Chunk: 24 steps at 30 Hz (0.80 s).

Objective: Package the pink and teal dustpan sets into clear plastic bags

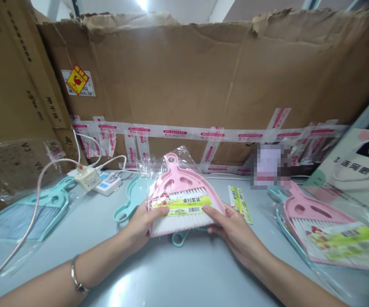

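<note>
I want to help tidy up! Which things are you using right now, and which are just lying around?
In use:
- pink plastic dustpan-and-brush set in a clear bag, held by the left hand and right hand
- teal plastic dustpan under it

Lying about:
- white power strip
- bagged teal dustpan set
- bagged pink dustpan set
- loose yellow-green label

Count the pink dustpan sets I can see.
2. One pink dustpan set is held between the left hand and right hand; another bagged pink set lies at right. Others may be hidden underneath.
</note>
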Tool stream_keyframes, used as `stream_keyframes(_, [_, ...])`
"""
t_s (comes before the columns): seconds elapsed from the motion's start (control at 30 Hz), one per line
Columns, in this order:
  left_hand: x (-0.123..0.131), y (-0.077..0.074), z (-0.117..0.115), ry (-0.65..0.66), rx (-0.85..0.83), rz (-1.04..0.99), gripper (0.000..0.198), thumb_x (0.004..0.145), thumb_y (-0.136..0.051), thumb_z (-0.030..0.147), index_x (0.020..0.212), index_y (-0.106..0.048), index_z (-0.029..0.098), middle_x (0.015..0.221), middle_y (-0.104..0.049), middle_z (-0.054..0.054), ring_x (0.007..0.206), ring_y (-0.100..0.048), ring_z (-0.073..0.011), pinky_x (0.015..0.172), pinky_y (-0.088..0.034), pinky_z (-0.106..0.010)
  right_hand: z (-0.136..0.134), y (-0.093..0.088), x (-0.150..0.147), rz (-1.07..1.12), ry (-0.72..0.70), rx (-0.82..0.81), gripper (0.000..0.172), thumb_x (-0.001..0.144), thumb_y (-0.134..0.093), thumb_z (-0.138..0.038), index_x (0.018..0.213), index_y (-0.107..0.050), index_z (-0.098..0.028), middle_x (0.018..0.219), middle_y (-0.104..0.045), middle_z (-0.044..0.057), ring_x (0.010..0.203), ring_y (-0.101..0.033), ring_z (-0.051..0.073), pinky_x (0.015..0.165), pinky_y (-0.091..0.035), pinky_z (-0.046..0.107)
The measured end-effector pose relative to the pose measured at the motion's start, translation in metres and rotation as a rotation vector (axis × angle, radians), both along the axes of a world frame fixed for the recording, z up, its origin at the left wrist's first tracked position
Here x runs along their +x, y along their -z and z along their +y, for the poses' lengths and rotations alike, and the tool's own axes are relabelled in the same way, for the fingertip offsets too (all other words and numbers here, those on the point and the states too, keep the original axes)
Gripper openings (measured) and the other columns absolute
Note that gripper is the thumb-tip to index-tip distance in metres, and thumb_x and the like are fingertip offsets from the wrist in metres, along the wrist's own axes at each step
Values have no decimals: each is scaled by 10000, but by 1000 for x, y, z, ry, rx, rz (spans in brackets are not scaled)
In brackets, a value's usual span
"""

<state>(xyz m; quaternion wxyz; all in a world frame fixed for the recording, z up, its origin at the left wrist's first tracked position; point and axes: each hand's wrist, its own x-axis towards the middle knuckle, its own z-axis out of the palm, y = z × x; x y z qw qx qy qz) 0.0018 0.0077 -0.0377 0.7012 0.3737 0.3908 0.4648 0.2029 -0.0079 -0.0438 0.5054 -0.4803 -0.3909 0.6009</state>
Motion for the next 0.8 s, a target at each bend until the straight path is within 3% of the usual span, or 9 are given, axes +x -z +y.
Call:
stream_keyframes(0.07, [-2,-1,2,7,-30,-8,611,650,-727,157,1212,-496,87,995,-694,-157,836,-678,-257,740,-542,-316,2,3,4,-95,100,73,470,602,-733,-490,905,-560,-175,857,-651,34,736,-601,157,573,-493,239])
stream_keyframes(0.17, [-5,-2,3,19,-55,-20,573,645,-726,147,1178,-525,83,989,-696,-156,851,-675,-257,717,-546,-299,5,2,9,-96,273,103,647,524,-772,-497,1020,-461,-221,1057,-605,57,931,-596,208,689,-506,278])
stream_keyframes(0.23, [-6,-3,4,19,-62,-26,533,640,-725,141,1139,-549,78,982,-697,-157,850,-675,-258,702,-548,-291,5,-3,11,-28,175,94,808,491,-806,-438,1149,-377,-252,1173,-567,74,1028,-576,231,770,-505,319])
stream_keyframes(0.3, [-6,-4,4,13,-64,-29,484,635,-724,137,1091,-575,70,972,-698,-160,838,-677,-257,690,-550,-286,3,-9,12,53,-60,113,891,503,-816,-358,1240,-326,-258,1186,-583,86,1048,-580,239,855,-482,373])
stream_keyframes(0.37, [-6,-5,4,5,-62,-29,445,635,-721,139,1055,-592,67,960,-701,-159,825,-680,-252,684,-551,-280,2,-13,11,88,-238,147,828,546,-801,-311,1252,-374,-235,1133,-628,94,1031,-596,241,905,-457,402])
stream_keyframes(0.43, [-7,-6,5,5,-58,-29,426,642,-717,144,1044,-600,68,954,-703,-156,817,-681,-246,684,-552,-275,1,-14,10,79,-281,172,694,586,-781,-299,1200,-471,-208,1094,-656,97,1017,-606,239,912,-457,400])
stream_keyframes(0.53, [-6,-7,4,8,-52,-23,414,657,-710,158,1046,-603,65,942,-705,-157,803,-684,-243,675,-554,-276,2,-11,9,46,-231,149,552,600,-777,-319,1093,-577,-172,1031,-685,93,965,-632,235,871,-490,378])
stream_keyframes(0.8, [-1,-5,-1,-57,-80,30,434,709,-680,162,1121,-568,85,992,-696,-153,830,-681,-244,694,-555,-293,4,-6,11,-61,-106,5,450,555,-797,-391,903,-668,-137,889,-715,74,777,-665,185,697,-547,277])
